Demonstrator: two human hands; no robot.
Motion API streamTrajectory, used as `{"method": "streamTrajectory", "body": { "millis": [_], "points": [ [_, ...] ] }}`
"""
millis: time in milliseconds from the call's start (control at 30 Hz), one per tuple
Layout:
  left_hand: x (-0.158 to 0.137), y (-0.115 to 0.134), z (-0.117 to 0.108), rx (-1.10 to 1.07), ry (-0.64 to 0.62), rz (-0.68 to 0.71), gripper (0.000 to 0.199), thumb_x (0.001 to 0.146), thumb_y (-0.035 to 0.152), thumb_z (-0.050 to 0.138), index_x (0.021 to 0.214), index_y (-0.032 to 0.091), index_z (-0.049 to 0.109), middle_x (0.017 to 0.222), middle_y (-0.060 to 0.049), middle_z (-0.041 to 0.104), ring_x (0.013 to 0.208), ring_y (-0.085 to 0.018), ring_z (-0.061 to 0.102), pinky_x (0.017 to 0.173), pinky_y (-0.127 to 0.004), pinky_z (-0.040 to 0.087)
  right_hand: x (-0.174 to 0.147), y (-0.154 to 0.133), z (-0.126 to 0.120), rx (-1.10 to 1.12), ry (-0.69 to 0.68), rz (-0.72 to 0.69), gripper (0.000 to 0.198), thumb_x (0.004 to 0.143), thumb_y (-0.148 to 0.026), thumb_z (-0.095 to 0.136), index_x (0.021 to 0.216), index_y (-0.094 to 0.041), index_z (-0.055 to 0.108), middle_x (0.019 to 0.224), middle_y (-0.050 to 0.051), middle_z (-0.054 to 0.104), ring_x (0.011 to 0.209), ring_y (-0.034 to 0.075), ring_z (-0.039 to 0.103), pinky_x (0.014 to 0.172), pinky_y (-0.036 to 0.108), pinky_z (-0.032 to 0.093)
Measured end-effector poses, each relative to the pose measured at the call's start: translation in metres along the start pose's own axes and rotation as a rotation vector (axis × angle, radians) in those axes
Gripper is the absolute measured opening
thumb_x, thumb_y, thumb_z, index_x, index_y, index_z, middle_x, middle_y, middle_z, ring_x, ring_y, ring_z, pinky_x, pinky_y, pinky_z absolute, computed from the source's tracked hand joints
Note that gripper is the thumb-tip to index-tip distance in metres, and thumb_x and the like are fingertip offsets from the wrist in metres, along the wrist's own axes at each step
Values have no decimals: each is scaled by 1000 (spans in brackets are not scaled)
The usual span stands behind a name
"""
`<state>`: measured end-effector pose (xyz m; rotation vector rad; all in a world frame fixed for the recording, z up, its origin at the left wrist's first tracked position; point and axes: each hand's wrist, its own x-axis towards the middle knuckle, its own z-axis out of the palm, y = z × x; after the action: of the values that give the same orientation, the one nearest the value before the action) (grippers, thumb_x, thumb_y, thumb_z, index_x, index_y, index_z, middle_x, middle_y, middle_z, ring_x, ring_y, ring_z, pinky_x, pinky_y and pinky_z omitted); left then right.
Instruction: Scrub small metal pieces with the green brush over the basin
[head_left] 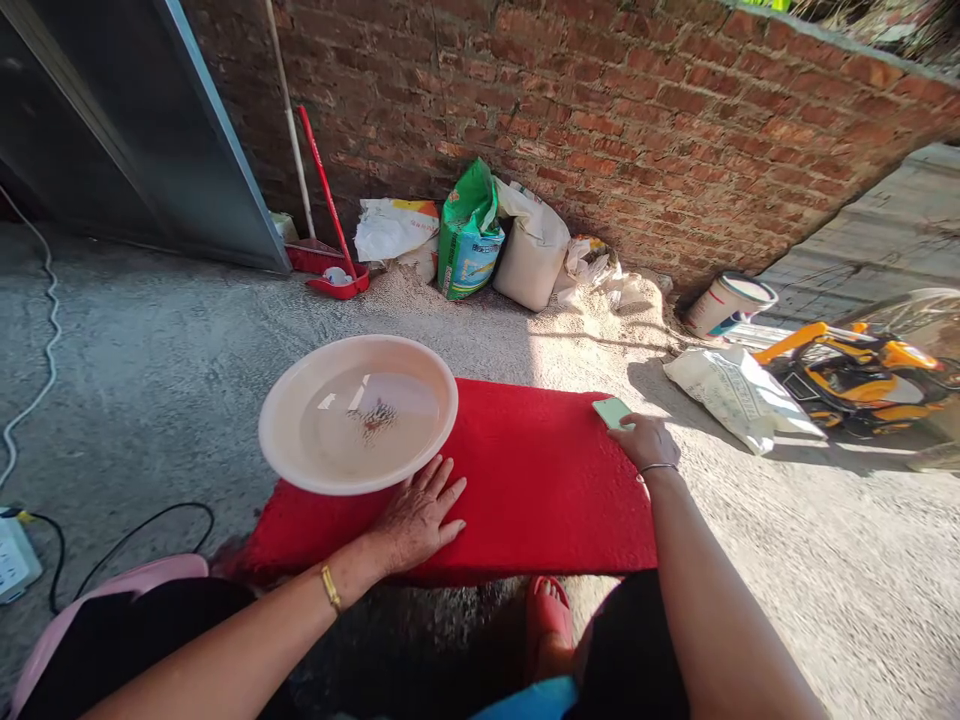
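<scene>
My left hand (421, 510) lies flat on a red cloth-like surface (525, 470), fingers spread, with nothing in it. Its fingertips are close to the rim of a wide, pale pink basin (285, 465); I cannot tell whether they touch. The basin holds clear water, with a small dark and reddish patch in the middle that I cannot make out. At the far right corner of the red surface, my right hand (646, 442) grips the near edge of a thin, pale green rectangular piece (611, 411). Its fingertips are partly hidden.
Behind stand a red dustpan (341, 285), a green sack (471, 235), and a white sack (532, 250) along a brick wall (585, 110). Rightward are a bucket (731, 305), a flat white bag (746, 395) and an orange-black machine (862, 375). A power strip (16, 560) lies at left.
</scene>
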<state>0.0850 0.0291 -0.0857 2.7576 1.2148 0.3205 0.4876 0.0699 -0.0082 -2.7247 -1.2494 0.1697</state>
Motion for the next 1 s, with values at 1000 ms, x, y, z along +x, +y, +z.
{"method": "streamTrajectory", "body": {
  "millis": [1000],
  "points": [
    [0,2,-4,-77,-26,-5,58,85,52,46,135,23,43,147,-14,33,138,-30,22,107,-52,24,-63,-105,48,294,113,-426,34,74,-47,63,99,-23,67,98,8,53,92,22,53,76,32,43]
  ]
}}
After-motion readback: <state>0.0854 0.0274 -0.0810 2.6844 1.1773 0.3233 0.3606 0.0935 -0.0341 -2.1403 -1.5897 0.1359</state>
